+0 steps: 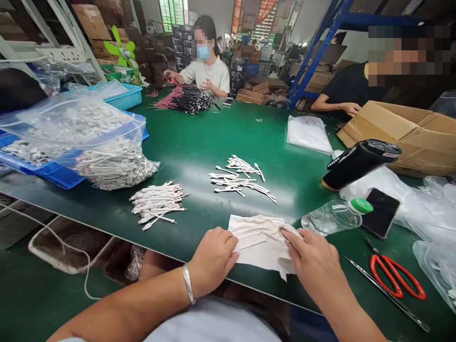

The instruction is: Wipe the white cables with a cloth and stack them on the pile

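A white cloth (258, 223) lies rumpled at the table's front edge, between my two hands. My left hand (215, 254), with a silver bangle at the wrist, is closed at the cloth's left side. Its fingertips pinch one end of a short white cable (251, 242) that lies across the cloth. My right hand (313, 254) is closed on a bunched fold at the cloth's right side. Beyond the cloth is a loose group of white cables (242, 178). A denser pile of white cables (156, 202) sits to the left.
At right are a clear bottle (331, 216), black tumbler (359, 164), phone (381, 211), red-handled scissors (395, 275), tweezers (388, 294) and a cardboard box (402, 133). Bagged cables (114, 164) rest by a blue tray (64, 173) at left. Two people work across the green table (199, 137).
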`<state>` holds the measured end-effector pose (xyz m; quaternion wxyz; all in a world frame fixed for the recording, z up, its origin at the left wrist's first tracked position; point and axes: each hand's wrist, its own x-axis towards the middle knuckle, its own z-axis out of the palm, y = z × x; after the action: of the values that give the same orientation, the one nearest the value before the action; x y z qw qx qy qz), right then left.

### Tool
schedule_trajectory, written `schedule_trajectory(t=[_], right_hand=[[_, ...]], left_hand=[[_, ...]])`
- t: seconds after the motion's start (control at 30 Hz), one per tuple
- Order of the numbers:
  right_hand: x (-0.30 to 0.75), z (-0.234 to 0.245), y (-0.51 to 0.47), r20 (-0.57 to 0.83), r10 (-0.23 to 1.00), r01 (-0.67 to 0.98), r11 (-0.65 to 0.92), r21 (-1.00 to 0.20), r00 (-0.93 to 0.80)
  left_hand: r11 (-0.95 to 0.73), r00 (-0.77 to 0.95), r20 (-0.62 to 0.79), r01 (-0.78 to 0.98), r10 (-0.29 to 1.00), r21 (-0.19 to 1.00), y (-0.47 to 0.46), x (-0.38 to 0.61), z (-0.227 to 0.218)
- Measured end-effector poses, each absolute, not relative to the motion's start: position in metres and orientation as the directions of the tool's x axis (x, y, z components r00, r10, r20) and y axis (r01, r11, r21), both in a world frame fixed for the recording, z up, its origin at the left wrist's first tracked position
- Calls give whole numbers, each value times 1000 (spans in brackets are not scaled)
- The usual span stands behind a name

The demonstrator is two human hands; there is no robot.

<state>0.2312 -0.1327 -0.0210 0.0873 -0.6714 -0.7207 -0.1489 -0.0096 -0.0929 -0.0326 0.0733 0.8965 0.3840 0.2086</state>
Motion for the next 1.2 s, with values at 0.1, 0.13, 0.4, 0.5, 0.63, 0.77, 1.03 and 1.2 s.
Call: schedule_trajectory(t=[0.1,0.13,0.4,0.5,0.63,0.77,1.03,1.2], right_hand=[[234,-41,-146,376,925,998,38,42,-51],[234,-49,-150,368,928,999,53,11,-53],[233,-80,-156,430,903,990,84,-115,-27],[235,-82,-155,458,889,988,92,-127,-24],[234,-78,-157,534,845,973,141,-182,-22],[232,-67,-160,631,776,956,196,-219,-14],[249,-43,-114,561,825,930,257,-264,-68],[247,-29,-103,490,860,924,291,-246,-141]], left_hand=[[-701,669,211,692,712,172,-86,-3,-27],[-708,687,171,694,706,131,-84,0,-27],[-663,662,36,744,748,87,-70,-13,-20],[-605,604,51,787,796,123,-70,-41,-10],[-485,457,189,862,869,148,-67,-97,-6],[-390,320,385,913,866,121,-61,-144,-18],[-560,381,514,788,769,254,-80,-120,-43],[-611,426,495,728,758,309,-89,-104,-51]])
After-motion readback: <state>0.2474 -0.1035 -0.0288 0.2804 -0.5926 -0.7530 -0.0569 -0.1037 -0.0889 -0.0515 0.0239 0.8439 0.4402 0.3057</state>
